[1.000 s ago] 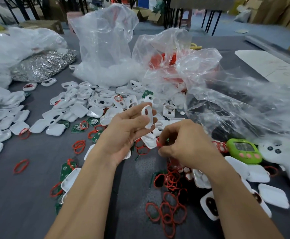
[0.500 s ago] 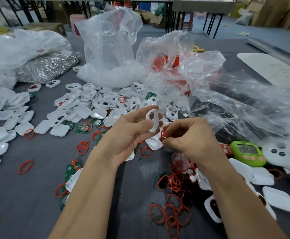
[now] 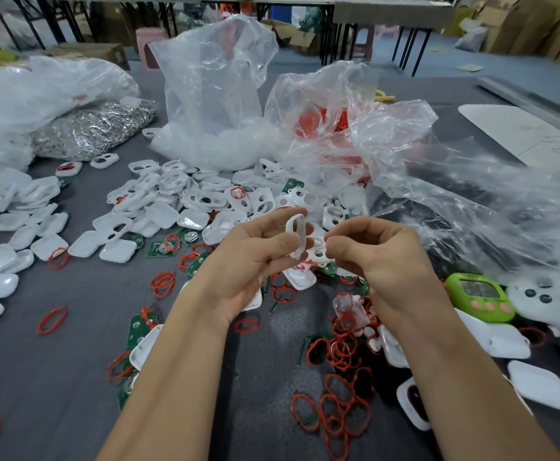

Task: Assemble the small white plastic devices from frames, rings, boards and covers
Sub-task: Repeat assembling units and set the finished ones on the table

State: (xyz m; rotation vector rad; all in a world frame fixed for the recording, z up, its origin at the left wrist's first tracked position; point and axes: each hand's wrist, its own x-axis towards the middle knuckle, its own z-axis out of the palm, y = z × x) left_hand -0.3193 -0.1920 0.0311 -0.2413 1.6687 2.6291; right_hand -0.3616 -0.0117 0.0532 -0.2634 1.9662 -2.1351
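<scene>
In the head view, the left hand (image 3: 248,261) is raised over the grey tabletop (image 3: 72,377) and grips a small white frame (image 3: 295,234) on edge, thumb on the near side and fingers curled behind, so the oval opening faces the right hand (image 3: 381,261). That hand has thumb and forefinger closed tip to tip just beside the frame; I cannot tell what, if anything, is pinched between them. The frame looks very light, thin-walled and stiff, with a smooth, glossy skin that could slip or spring away if squeezed hard, so it is probably best held by its outer long edges, with the opening and inner lip left free. The loose red rings (image 3: 335,414) heaped on the tabletop below the right forearm look soft and floppy. One would likely need a fingertip pinch at a single spot and then working round the lip, since it would twist or pop out if stretched unevenly. Green boards (image 3: 158,249) and white covers (image 3: 118,251) lie scattered farther back to the left, the boards probably best taken by their edges.
</scene>
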